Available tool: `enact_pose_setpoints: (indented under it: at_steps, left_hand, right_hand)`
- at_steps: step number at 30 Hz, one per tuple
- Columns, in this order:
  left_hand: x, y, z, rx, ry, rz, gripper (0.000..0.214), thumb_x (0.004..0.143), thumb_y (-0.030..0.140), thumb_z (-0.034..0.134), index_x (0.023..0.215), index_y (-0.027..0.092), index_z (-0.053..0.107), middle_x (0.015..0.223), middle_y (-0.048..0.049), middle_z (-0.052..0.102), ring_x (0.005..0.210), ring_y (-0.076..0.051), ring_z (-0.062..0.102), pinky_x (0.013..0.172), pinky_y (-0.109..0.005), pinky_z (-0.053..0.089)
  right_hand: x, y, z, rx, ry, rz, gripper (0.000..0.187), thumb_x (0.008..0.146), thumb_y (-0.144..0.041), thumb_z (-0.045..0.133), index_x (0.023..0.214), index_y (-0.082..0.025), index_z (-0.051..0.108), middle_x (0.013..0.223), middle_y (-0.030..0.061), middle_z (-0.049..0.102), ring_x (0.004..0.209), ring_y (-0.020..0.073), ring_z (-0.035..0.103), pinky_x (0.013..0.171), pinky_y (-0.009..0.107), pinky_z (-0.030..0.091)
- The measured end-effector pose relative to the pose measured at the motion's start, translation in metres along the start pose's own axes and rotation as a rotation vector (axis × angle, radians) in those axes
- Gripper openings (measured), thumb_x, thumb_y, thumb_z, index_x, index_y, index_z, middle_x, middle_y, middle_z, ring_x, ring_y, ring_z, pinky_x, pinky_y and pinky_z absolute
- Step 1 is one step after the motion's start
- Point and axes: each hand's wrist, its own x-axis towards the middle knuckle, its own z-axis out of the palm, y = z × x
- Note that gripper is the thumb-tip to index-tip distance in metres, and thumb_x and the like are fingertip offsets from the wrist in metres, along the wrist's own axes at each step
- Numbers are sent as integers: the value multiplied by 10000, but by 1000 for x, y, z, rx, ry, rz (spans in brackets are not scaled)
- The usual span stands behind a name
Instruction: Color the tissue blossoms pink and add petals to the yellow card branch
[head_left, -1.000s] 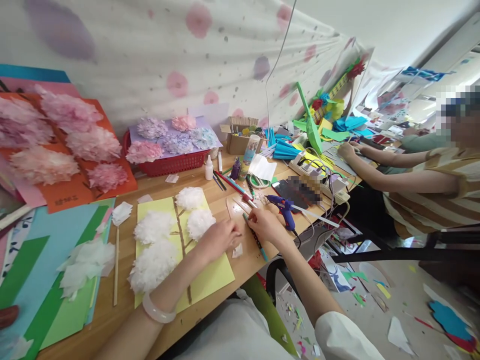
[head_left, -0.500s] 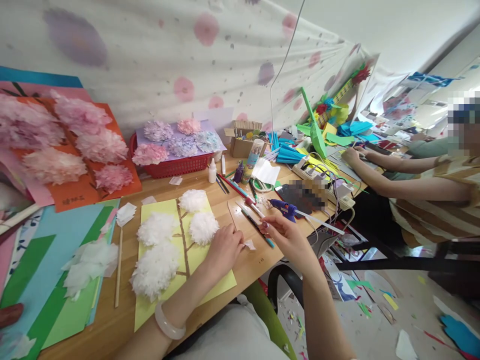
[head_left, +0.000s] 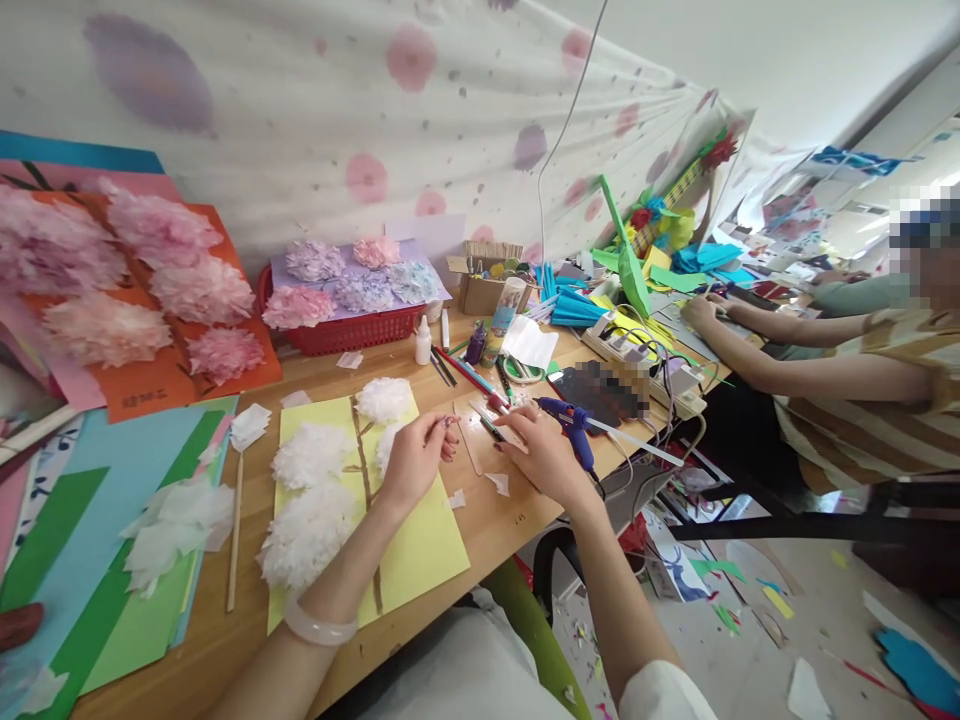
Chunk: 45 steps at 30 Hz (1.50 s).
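Dial reference: the yellow sheet (head_left: 424,560) at centre, 12 o'clock toward the wall. The sheet lies flat on the desk (head_left: 521,520).

Completed, as far as I can judge from here: a brown branch (head_left: 363,455) runs from 12 to 6 o'clock, and four white tissue flowers (head_left: 311,540) sit about it, two large on the 9 o'clock side, two smaller near 1 o'clock, one partly hidden. Whether they are glued I cannot tell.

Apparently remaining: plain yellow shows at 4 o'clock, and loose white tissue (head_left: 176,525) lies unshaped at 9 o'clock, beyond a wooden stick (head_left: 235,535).

Left hand (head_left: 418,455): over the sheet toward 1 o'clock, fingertips drawn together; anything between them is too small to identify. Right hand (head_left: 546,455): between 2 and 3 o'clock, fingers extended, no grip visible, beside some pens (head_left: 491,428).

Outward: paper scraps (head_left: 497,484) at 3 o'clock; a glue gun (head_left: 570,425) at 2 o'clock; a red basket (head_left: 352,335) bearing pastel flowers (head_left: 365,291) at 12 o'clock.
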Motion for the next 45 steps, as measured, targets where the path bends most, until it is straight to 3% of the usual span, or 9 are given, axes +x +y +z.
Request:
enact_pose_setpoints:
  at_steps: [3, 8, 18, 24, 29, 33, 37, 42, 45]
  left_hand:
    - [-6, 8, -14, -49, 113, 9, 342, 883, 416, 461, 998, 147, 637, 741, -24, 639, 619, -130, 612, 603, -263, 545]
    - [-16, 18, -26, -72, 184, 19, 318, 858, 430, 509, 940, 158, 651, 704, -11, 643, 592, -129, 615, 612, -269, 548]
    - [14, 21, -37, 36, 142, 67, 326, 733, 241, 604, 1046, 164, 646, 789, -10, 649, 729, -151, 636, 716, -289, 543]
    - [37, 32, -44, 99, 76, 73, 315, 740, 239, 648, 1047, 171, 662, 821, -19, 667, 753, -151, 633, 757, -290, 515]
    - [73, 34, -8, 158, -174, -11, 407, 619, 156, 810, 1000, 133, 668, 754, 1, 649, 712, -145, 621, 704, -272, 511]
    - [105, 30, 35, 180, -392, -111, 245, 871, 301, 659, 1049, 134, 631, 953, -40, 666, 801, -153, 643, 715, -329, 558]
    - [119, 23, 45, 168, -478, -183, 338, 920, 356, 589, 1194, 159, 582, 1174, -87, 623, 980, -203, 636, 823, -410, 559]
    - [124, 20, 21, 162, -460, -208, 341, 921, 363, 585, 1194, 159, 582, 1170, -88, 625, 978, -202, 636, 826, -412, 557]
    - [129, 22, 11, 178, -395, -168, 342, 918, 368, 587, 1190, 159, 587, 1186, -86, 620, 1007, -215, 629, 849, -426, 549]
  right_hand:
    - [23, 8, 21, -261, -36, -86, 146, 886, -194, 581, 1002, -211, 668, 1149, 121, 591, 1085, 290, 480, 955, 449, 390]
    - [40, 10, 39, -292, -18, -67, 206, 930, -124, 448, 883, -160, 646, 1124, 158, 593, 1032, 292, 478, 936, 427, 364]
    - [71, -9, 12, -13, -82, -20, 166, 918, -131, 468, 914, -174, 628, 887, 57, 718, 820, 178, 643, 719, 253, 426]
    - [82, 0, 2, 154, -33, 34, 220, 883, -165, 456, 871, -167, 676, 799, 43, 721, 708, 163, 659, 657, 245, 476]
    - [107, 11, -4, 232, -12, 107, 236, 822, -121, 471, 860, -161, 701, 745, 46, 728, 653, 165, 676, 614, 248, 511]
    - [120, 11, -7, 248, 8, 108, 175, 808, -125, 518, 811, -161, 690, 776, 59, 740, 714, 183, 692, 672, 276, 537]
    - [112, 8, -17, 260, 17, 88, 180, 806, -131, 516, 874, -161, 679, 860, 72, 743, 815, 196, 694, 778, 323, 546]
    - [71, 1, -36, 256, 26, 62, 446, 774, -167, 570, 1220, -188, 566, 1289, 120, 601, 1158, 227, 591, 899, 346, 519]
    - [44, -2, -32, 168, -68, 99, 371, 836, -223, 547, 1206, -203, 553, 1222, 97, 627, 1112, 218, 606, 860, 326, 513]
